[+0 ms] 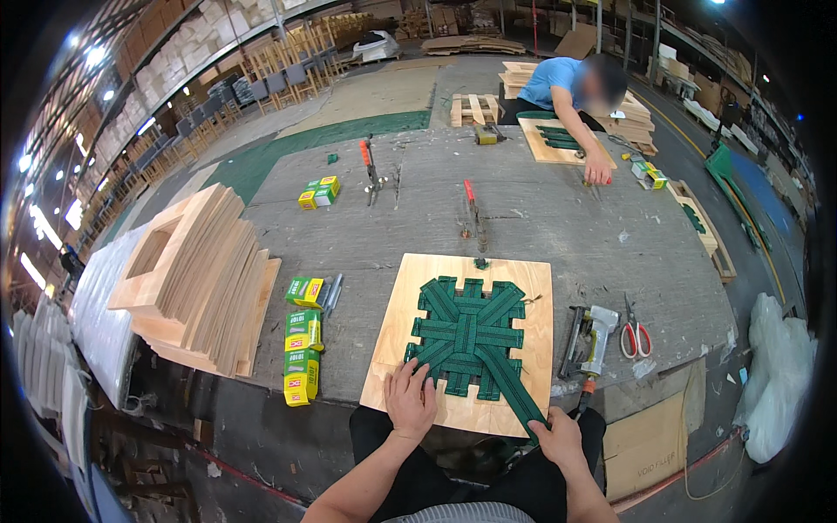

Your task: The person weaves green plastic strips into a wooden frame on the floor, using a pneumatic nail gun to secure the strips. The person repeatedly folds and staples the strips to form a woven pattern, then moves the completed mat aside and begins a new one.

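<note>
A square plywood seat frame (410, 305) lies at the near edge of the workbench, its opening laced with woven green webbing straps (468, 336). My left hand (410, 399) presses flat on the frame's near left side, fingertips touching the strap ends. My right hand (556, 438) grips the loose end of one green strap (519, 397) that runs diagonally off the frame's near right corner.
A pneumatic stapler (596, 336) and red-handled scissors (636, 331) lie right of the frame. Green-yellow staple boxes (302, 344) sit to the left, beside a stack of plywood frames (196, 279). Two clamps (473, 213) rest farther back. A person in blue (567, 91) works across the bench.
</note>
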A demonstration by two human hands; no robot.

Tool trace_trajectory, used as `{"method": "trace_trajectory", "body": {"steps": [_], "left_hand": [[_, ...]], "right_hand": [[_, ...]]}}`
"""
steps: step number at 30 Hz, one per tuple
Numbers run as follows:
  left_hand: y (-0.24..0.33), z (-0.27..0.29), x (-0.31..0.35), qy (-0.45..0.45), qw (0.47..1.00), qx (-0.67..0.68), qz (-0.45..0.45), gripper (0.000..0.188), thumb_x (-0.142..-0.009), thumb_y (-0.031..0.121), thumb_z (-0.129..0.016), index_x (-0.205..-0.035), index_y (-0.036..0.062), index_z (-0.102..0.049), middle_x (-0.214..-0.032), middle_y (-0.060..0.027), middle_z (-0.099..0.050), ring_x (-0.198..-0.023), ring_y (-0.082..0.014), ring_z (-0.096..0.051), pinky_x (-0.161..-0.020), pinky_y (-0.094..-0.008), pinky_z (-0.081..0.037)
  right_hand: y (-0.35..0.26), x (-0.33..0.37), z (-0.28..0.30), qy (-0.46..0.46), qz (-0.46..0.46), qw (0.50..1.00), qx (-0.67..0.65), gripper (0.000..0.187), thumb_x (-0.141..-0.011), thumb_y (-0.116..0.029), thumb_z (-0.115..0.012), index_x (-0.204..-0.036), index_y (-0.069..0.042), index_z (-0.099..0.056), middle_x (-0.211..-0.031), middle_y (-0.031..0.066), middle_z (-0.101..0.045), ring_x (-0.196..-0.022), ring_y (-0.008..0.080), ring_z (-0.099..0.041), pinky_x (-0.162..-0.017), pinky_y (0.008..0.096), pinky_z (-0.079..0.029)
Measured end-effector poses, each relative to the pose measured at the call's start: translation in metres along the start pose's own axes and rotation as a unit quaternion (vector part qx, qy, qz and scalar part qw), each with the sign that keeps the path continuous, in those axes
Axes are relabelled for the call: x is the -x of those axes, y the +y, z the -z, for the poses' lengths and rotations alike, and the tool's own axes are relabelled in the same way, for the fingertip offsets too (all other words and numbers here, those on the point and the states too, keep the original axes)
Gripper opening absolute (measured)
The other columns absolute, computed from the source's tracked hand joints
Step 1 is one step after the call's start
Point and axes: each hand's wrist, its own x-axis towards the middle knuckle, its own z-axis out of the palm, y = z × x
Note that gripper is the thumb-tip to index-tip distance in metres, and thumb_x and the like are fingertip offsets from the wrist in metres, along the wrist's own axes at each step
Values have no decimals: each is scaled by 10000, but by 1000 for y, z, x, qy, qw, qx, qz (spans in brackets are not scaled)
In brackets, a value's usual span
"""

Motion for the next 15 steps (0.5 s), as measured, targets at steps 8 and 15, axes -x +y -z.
{"method": "trace_trajectory", "body": {"steps": [8,15], "left_hand": [[-8,-13,-38,-24,996,-82,-28,335,-933,233,-679,-1234,93,-720,-1359,-84,-659,-1345,-363,-542,-1175,-561,-349],[-28,-10,-51,-25,996,-58,-57,321,-935,217,-664,-1222,88,-727,-1350,-72,-682,-1347,-335,-554,-1178,-541,-351]], "right_hand": [[9,-27,-42,67,22,983,-172,424,-869,-265,-831,-1132,29,-674,-952,180,-763,-896,303,-754,-791,403,-556],[1,-21,-40,20,51,986,-160,487,-893,-377,-819,-1106,37,-676,-966,222,-760,-901,351,-753,-793,440,-560]]}}
